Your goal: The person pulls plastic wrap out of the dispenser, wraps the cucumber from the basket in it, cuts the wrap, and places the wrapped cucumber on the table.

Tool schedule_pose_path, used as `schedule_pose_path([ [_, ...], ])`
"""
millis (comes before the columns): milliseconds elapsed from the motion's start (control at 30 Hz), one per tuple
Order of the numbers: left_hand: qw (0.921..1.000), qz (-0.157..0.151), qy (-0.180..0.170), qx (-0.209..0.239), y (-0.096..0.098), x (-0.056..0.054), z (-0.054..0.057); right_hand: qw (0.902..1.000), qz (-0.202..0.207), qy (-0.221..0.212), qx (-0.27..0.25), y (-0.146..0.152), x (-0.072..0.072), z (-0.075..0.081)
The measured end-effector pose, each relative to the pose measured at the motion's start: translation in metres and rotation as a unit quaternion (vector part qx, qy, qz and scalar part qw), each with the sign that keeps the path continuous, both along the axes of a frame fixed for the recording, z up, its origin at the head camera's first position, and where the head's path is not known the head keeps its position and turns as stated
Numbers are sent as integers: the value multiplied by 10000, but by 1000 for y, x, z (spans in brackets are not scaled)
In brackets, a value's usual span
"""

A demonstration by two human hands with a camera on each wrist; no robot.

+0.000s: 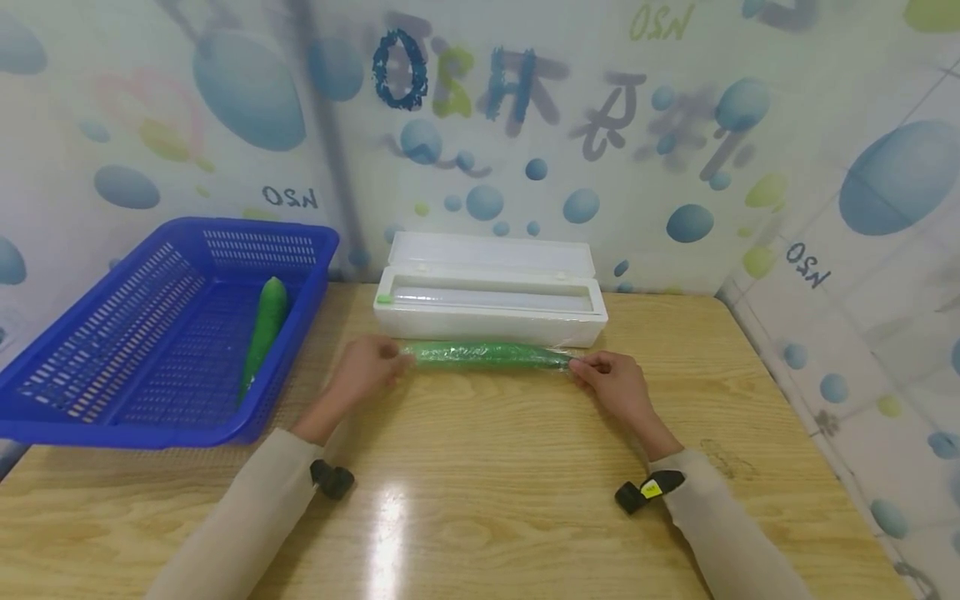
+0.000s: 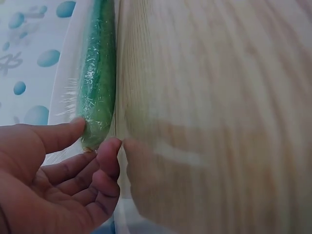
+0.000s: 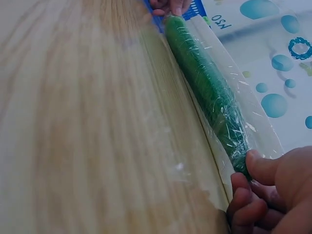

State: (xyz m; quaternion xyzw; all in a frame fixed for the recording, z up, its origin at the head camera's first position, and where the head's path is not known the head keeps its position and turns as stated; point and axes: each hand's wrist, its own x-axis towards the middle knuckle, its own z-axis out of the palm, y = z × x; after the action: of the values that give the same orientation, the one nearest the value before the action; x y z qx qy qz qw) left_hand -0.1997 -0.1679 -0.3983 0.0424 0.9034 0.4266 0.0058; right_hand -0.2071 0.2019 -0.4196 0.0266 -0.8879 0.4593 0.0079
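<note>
A long green cucumber point(image 1: 483, 355), covered in shiny clear plastic wrap, lies crosswise just in front of a white wrap dispenser box point(image 1: 491, 321). My left hand point(image 1: 367, 367) holds its left end; in the left wrist view the thumb point(image 2: 66, 135) presses one side while curled fingers sit around the tip. At the opposite end my right hand point(image 1: 618, 385) pinches the darker tip between thumb and fingers, as the right wrist view shows too. Loose film point(image 3: 222, 163) sticks out around that tip. The dispenser's lid point(image 1: 491, 254) stands raised, with a roll inside.
To the left stands a blue plastic basket point(image 1: 168, 435) with slotted walls, and a second cucumber point(image 1: 264, 329) leans inside it. Behind the wooden table point(image 1: 480, 500) rises a wall point(image 1: 630, 208) patterned with bubbles. Another wall borders the right side.
</note>
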Motion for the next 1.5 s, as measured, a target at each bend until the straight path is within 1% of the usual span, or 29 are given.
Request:
schedule_pose_path([
  [133, 9999, -79, -17, -150, 0, -2, -1, 9992, -230, 119, 294, -1, -2, -3],
  [200, 9998, -103, -39, -193, 0, -2, -2, 9988, -332, 138, 345, -2, -2, -5],
  [367, 9995, -137, -41, -266, 0, -3, -3, 9983, -423, 162, 362, -5, -3, -7],
  [500, 9997, -139, -79, -196, 0, -3, -1, 9982, -451, 190, 335, -6, -3, -8],
  [633, 9998, -66, -201, -40, -1, -3, -1, 9984, -435, 221, 282, -6, -1, -7],
  [800, 9993, 75, -356, -28, -3, -4, 0, 9987, -403, 217, 211, -6, 0, -7],
  [967, 9989, 186, -435, -46, -3, -4, -1, 9984, -539, 143, 128, -9, -1, -8],
  [1100, 9983, 274, -519, 38, -1, -6, -3, 9979, -641, 24, 93, -11, -1, -7],
  [1233, 9984, 187, -541, 38, -1, -7, -2, 9978, -630, -113, 160, -12, -1, -5],
  [1367, 9981, 97, -611, -4, -5, -6, 2, 9977, -496, -198, 408, -11, 0, -1],
  [1433, 9979, 180, -618, 71, -8, -5, 6, 9974, -408, -201, 550, -10, 1, 1],
  [1500, 9976, 476, -482, 162, -11, -5, 9, 9970, -297, -146, 694, -10, 1, 4],
])
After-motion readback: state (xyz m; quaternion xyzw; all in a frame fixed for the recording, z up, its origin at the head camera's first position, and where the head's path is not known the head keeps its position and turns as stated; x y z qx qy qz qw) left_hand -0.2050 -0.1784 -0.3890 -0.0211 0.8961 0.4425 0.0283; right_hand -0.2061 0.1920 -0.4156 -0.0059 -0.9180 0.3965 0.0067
